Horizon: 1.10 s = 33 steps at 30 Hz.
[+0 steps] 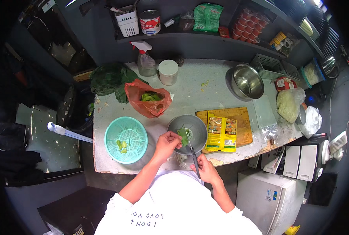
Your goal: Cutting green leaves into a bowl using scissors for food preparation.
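A green leaf (183, 137) is pinched between the fingertips of my left hand (167, 146) over a gray metal bowl (199, 124). My right hand (205, 169) grips the dark handle of a pair of scissors (194, 158), whose blades reach up to the leaf's right edge. Thin green shreds lie in the bowl beneath. To the left of the bowl stands a turquoise plastic colander (126, 122) with a few yellow-green leaf pieces (122, 146) inside. Behind my left hand, a red plastic bag (148, 109) lies with its mouth spread and green leaves (151, 96) within.
A yellow printed packet (221, 133) rests on a wooden cutting board (245, 123) right of the bowl. Farther back stand a steel bowl (248, 82), a white-lidded tub (168, 73) and a spray bottle (146, 63). The worktop edge (115, 172) runs before me.
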Motion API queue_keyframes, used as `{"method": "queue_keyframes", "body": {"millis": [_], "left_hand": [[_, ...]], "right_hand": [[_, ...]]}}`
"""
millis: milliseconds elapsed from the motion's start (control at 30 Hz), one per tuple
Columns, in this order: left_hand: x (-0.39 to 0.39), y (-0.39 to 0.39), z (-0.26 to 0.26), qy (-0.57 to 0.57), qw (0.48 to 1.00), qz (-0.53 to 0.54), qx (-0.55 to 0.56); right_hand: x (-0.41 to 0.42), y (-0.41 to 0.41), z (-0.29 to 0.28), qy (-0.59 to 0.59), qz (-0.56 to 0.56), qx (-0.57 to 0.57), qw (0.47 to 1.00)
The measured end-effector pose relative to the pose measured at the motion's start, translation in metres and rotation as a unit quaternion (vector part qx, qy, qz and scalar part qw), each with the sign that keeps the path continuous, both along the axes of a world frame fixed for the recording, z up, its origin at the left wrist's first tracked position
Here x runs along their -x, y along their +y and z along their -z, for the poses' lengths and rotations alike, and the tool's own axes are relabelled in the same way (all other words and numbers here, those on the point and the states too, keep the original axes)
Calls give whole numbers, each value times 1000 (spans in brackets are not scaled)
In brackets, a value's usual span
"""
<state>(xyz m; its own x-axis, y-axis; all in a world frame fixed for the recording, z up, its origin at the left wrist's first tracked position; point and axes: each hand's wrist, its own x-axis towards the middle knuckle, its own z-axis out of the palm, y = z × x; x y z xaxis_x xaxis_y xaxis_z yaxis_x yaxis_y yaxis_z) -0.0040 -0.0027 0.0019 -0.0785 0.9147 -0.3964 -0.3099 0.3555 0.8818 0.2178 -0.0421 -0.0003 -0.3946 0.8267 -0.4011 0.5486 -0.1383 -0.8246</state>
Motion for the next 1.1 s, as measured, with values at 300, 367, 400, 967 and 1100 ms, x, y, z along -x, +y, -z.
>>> {"method": "queue_keyframes", "body": {"millis": [300,367,400,967,1100], "left_hand": [[-1,-1,1,-31,1000,-1,0],[1,-1,0,-26,1000,-2,1],[2,-1,0,-22,1000,-1,3],[1,0,2,4,1000,-17,-13],[1,0,4,-8,1000,-16,-12]], "right_hand": [[0,-3,-1,7,11,-5,1000],[-1,-1,-1,5,12,-3,1000],[-2,-1,2,-8,8,17,1000],[2,-1,-2,8,-16,33,999],[2,-2,1,8,-19,21,1000]]}}
